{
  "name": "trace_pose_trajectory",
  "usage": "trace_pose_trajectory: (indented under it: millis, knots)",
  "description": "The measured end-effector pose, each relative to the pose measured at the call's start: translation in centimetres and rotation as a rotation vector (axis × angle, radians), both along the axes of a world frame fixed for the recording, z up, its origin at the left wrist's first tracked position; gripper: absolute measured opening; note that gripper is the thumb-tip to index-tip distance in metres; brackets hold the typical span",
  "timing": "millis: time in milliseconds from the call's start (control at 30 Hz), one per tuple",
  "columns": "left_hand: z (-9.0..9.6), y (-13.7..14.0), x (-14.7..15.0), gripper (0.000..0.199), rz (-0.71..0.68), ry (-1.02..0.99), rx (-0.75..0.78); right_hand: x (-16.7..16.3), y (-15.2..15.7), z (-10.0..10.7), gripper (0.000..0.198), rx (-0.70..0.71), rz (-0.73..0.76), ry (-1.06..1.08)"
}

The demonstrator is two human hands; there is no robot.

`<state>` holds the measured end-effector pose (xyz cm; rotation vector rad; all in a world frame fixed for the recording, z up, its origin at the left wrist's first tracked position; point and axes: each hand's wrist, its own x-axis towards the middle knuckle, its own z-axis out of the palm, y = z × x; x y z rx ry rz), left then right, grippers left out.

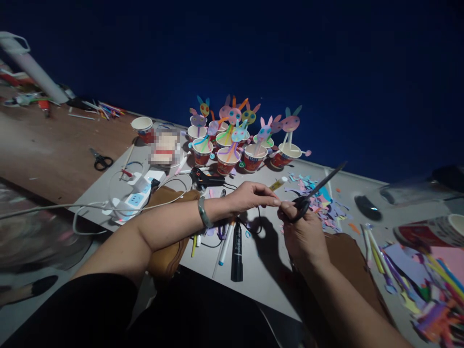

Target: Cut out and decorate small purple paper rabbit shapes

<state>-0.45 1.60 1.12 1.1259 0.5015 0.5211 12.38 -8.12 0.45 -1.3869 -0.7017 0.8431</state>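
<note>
Black-handled scissors (319, 189) are in my right hand (304, 232), the blades pointing up and to the right. The right thumb and fingertips are pinched together. They meet the fingertips of my left hand (250, 199), which is closed in a pinch. Whatever lies between the fingertips is too small to make out; a speck of red shows there. A green bangle (205, 212) circles my left wrist. Just beyond the hands lie a glue stick-like tube (278, 183) and a heap of colored paper scraps (322, 203). Below them is a black marker (237, 253).
Several paper cups (227, 162) with rabbit-faced paper figures stand at the back. A black glue gun (208, 179), a white power strip (139, 195) and cables lie left. Another pair of scissors (101, 160) rests farther left. Colored paper strips (431, 290) are piled at right.
</note>
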Motion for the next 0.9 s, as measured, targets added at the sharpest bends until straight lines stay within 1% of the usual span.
trace_pose_trajectory:
  millis: [100, 200, 333, 433, 533, 600, 667, 700, 767, 833, 900]
  knots:
    - [0.2, 0.1, 0.0, 0.037, 0.023, -0.001, -0.001, -0.2, 0.0, 0.1, 0.022, 0.016, -0.010, 0.014]
    - [0.3, 0.1, -0.1, 0.034, 0.019, 0.005, 0.011, -0.2, -0.1, 0.3, 0.022, 0.015, -0.003, -0.013]
    - [0.4, -0.1, -0.1, 0.030, 0.009, 0.009, 0.014, -0.3, -0.3, 0.2, 0.022, -0.002, 0.024, -0.119]
    - [0.3, -0.1, -0.1, 0.027, 0.008, 0.027, 0.023, -0.6, -0.4, 0.3, 0.027, -0.006, 0.040, -0.182]
    - [0.3, 0.0, -0.1, 0.025, 0.006, 0.033, 0.031, 0.0, -0.6, 0.9, 0.035, -0.075, 0.089, -0.263]
    - [0.3, 0.2, -0.1, 0.025, 0.006, 0.031, 0.019, 1.7, -0.8, 1.5, 0.039, -0.132, 0.071, -0.394]
    - [0.2, 0.4, 0.0, 0.025, 0.011, 0.026, -0.001, 4.4, -1.1, 1.9, 0.041, -0.177, 0.004, -0.613]
    - [0.2, 0.4, 0.1, 0.025, 0.013, 0.027, -0.012, 6.0, -1.2, 1.9, 0.043, -0.236, -0.007, -0.777]
    - [0.1, 0.5, 0.2, 0.025, 0.011, 0.041, -0.032, 9.4, -1.4, 1.7, 0.043, -0.446, -0.024, -1.108]
    - [0.0, 0.4, 0.2, 0.025, -0.002, 0.055, -0.048, 12.1, -1.4, 1.3, 0.043, -0.578, 0.035, -1.336]
    - [-0.2, 0.4, 0.3, 0.024, -0.014, 0.054, -0.061, 14.0, -1.3, 0.8, 0.040, -0.690, 0.113, -1.413]
